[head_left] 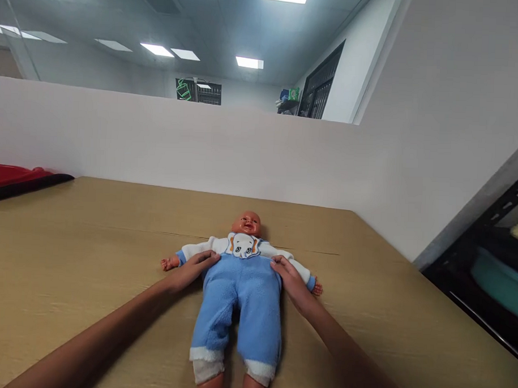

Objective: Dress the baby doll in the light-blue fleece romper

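Note:
A baby doll lies on its back on the table, head at the far side and legs toward me. It wears a white top with blue cuffs and a cartoon face patch on the chest. Light blue pants with white hems cover it from the waist to the shins. My left hand is closed on the waistband's left edge, fingertips pinching the cloth. At the opposite edge, my right hand pinches the waistband too. The doll's arms stretch out to both sides, beyond my hands.
The wood-coloured table meets a white wall with a window above it. A red object with a black edge sits at the far left. A black metal shelf with folded cloth stands at the right.

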